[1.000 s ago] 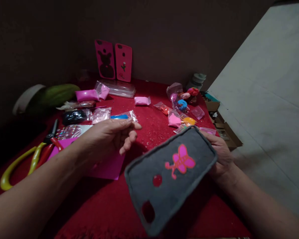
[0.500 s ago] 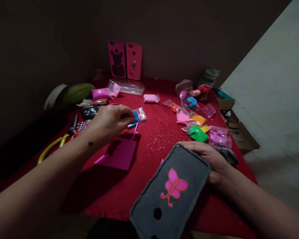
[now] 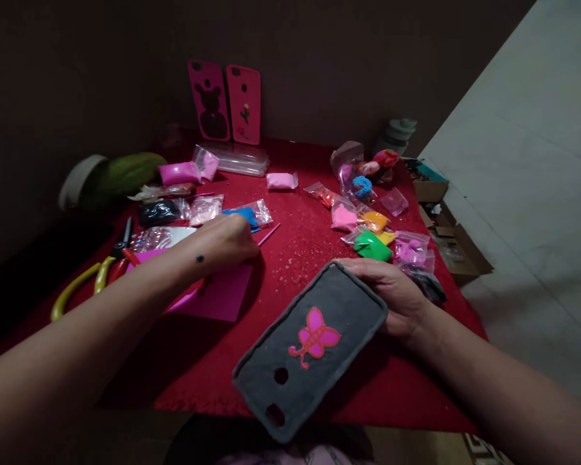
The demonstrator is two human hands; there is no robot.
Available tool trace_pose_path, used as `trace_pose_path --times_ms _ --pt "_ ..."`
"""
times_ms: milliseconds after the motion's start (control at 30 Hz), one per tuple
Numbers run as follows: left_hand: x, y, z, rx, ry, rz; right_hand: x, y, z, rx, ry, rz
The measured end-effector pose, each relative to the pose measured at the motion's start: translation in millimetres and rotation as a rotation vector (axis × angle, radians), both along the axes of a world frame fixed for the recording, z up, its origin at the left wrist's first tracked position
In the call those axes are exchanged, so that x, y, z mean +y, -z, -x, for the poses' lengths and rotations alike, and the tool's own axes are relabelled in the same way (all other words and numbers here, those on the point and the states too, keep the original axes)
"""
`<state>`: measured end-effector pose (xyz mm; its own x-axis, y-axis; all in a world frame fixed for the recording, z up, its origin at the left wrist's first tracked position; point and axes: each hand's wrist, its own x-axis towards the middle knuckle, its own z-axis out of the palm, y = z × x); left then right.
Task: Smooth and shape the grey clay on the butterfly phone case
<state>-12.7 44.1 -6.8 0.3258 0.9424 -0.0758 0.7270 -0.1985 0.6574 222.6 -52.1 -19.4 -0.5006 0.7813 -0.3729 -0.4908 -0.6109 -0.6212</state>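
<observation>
My right hand point(image 3: 397, 297) grips a dark grey phone case point(image 3: 339, 290) by its upper right side. The case is tilted, with a pink butterfly point(image 3: 315, 336) outlined in orange on its back and two holes near the lower end. Palm down, my left hand point(image 3: 235, 239) is closed over the table, its fingertips hidden from view. A thin pink stick point(image 3: 270, 234) sticks out from under its fingers. Below that hand lies a bright pink sheet point(image 3: 227, 297). A blue packet point(image 3: 244, 214) is just behind the knuckles.
Yellow-handled scissors point(image 3: 101, 271) lie at the left. Colourful clay packets, such as a green one point(image 3: 372, 247), cluster on the right. A pink case with a bear point(image 3: 210, 106) and another with a flower point(image 3: 244, 106) lean at the back. Small crumbs dot the red cloth point(image 3: 290, 258).
My left hand has come down onto the pink stick, which now points more to the right. The grey case has turned slightly. The whole view has shifted a little.
</observation>
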Motion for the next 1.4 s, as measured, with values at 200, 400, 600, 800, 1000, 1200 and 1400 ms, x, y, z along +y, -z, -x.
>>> trace_pose_path --times_ms 200,400,600,800,1000,1200,1400 --pt "-11 -8.7 -1 -0.002 0.001 -0.018 1 1.2 -1 0.021 0.006 -0.011" --pt "-16 -12.2 4 -0.183 0.021 0.104 1 3.2 0 0.003 0.016 0.003" --pt "-20 -8.1 1 -0.506 -0.010 0.314 4 7.0 0 -0.005 0.008 0.015" --pt "-23 -4.4 -12 -0.679 0.037 0.460 5 6.4 1 -0.030 0.065 0.000" --pt "-18 -10.7 -28 -0.680 0.135 0.491 7 9.3 2 -0.027 0.083 0.041" --pt "-18 4.6 -40 -0.703 0.105 0.469 6 7.5 2 -0.119 0.171 -0.027" --pt "-22 10.5 -46 -0.775 0.064 0.524 7 4.8 3 -0.154 0.183 -0.035"
